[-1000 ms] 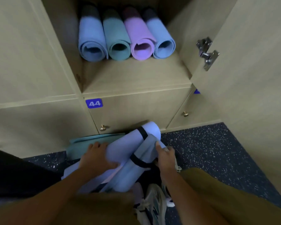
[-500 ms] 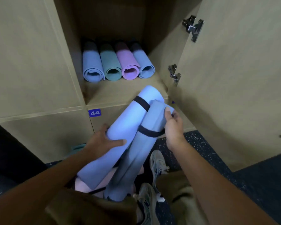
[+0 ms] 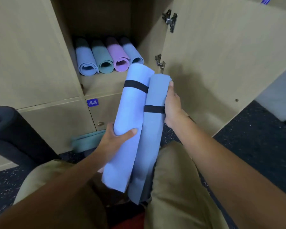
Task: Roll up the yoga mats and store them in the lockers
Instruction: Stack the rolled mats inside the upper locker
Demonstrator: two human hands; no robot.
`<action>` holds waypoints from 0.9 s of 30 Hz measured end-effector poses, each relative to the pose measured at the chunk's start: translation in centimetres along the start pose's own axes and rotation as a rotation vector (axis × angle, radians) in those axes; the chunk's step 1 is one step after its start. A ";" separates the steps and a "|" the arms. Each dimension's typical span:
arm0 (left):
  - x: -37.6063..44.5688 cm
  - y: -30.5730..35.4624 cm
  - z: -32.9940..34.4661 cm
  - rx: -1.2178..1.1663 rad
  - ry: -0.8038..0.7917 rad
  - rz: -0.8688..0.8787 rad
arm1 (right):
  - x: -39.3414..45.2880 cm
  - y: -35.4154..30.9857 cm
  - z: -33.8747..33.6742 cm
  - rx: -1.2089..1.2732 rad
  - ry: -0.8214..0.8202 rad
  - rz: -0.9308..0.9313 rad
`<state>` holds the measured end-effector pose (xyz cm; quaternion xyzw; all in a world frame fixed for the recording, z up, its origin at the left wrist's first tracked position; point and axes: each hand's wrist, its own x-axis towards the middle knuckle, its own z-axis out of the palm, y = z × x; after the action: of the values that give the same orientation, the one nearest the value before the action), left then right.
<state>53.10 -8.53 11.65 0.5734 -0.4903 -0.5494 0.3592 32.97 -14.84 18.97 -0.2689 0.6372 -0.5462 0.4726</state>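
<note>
Two rolled mats, each bound by a black strap, are held up in front of the open locker [image 3: 104, 87]. My left hand [image 3: 116, 138] grips the light blue mat [image 3: 127, 116] from below, thumb across its front. My right hand [image 3: 172, 106] grips the grey-blue mat [image 3: 153, 129] at its right side by the strap. Both mats point up toward the locker opening. Inside the locker lie several rolled mats side by side: a blue mat [image 3: 85, 60], a teal mat [image 3: 102, 58], a purple mat [image 3: 118, 57] and another blue mat [image 3: 132, 52].
The locker door [image 3: 221, 63] stands open at the right, with metal hinges [image 3: 170, 19] on its inner edge. Locker 44 [image 3: 92, 102] below is closed. A teal mat [image 3: 87, 141] lies on the dark speckled floor. A black rolled mat [image 3: 8, 129] sits at the left.
Both hands have lifted the two strapped mats up from the floor to the height of the open locker. The view has risen with them.
</note>
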 end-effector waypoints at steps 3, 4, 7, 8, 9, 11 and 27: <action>-0.4 0.3 -0.3 -0.025 0.012 -0.017 | -0.2 2.7 -0.3 -0.082 -0.120 0.019; -0.4 0.3 -0.3 -0.031 0.009 -0.027 | -0.5 3.4 -0.3 -0.098 -0.147 0.032; -0.7 0.5 -0.1 -0.006 0.008 -0.037 | -3.6 4.2 -0.7 -0.197 -0.200 0.049; -0.6 0.5 -0.1 -0.015 -0.001 -0.042 | -4.3 4.9 -1.1 -0.217 -0.231 0.056; -0.6 0.6 0.0 -0.027 -0.003 -0.042 | -4.2 5.9 -1.7 -0.213 -0.277 0.077; -0.6 1.0 0.0 -0.035 -0.016 -0.023 | -4.2 7.4 -2.8 -0.180 -0.382 0.131; 1.7 8.1 -5.1 -0.177 -0.227 -0.053 | -2.7 6.0 1.4 0.019 -0.338 0.136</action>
<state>56.65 -12.95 19.60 0.4864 -0.4622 -0.6611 0.3359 36.35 -11.54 14.15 -0.3087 0.5602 -0.4658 0.6115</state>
